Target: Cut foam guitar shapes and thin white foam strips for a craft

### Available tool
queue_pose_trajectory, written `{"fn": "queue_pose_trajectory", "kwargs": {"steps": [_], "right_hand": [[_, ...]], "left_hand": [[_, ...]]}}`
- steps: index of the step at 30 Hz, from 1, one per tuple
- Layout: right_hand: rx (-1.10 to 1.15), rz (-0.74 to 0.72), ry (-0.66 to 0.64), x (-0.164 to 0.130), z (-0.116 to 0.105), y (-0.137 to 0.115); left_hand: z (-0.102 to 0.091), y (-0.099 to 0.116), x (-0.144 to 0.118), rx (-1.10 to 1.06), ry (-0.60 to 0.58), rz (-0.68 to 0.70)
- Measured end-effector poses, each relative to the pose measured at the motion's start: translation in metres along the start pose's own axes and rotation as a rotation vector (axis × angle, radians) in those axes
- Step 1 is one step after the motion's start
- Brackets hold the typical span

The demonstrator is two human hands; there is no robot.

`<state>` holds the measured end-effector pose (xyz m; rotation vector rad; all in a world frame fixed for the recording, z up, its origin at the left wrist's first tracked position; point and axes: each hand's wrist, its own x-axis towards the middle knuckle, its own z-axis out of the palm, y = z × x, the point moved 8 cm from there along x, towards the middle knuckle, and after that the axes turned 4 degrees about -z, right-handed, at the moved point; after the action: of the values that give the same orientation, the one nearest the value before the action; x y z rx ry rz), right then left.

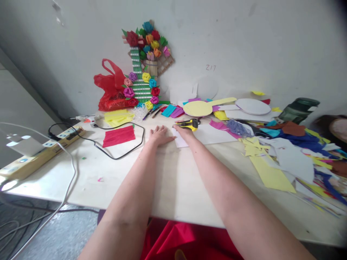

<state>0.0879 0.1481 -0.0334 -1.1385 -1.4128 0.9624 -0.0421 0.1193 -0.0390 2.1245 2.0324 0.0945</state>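
My left hand (159,136) lies flat on the pale tabletop (168,180), fingers spread, its tips touching the edge of a white sheet of paper (206,135). My right hand (184,130) reaches over that sheet and closes on a yellow and black utility knife (189,124) that rests on it. Both forearms stretch from the near edge toward the middle of the table.
A paper-flower craft (143,65) and a red plastic bag (112,90) stand against the wall. Red folded paper (118,136), yellow paper (118,117), a black cable (119,151) and a power strip (40,151) lie left. Coloured paper scraps (284,155) cover the right side.
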Motion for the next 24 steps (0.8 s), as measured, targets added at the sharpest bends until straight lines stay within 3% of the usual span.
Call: {"fn": "queue_pose_trajectory", "kwargs": {"steps": [24], "right_hand": [[0.033,0.014,0.038,-0.0066,-0.0023,-0.0081]], "left_hand": [[0.0,-0.0003,-0.0004,-0.015,-0.002,0.007]]}}
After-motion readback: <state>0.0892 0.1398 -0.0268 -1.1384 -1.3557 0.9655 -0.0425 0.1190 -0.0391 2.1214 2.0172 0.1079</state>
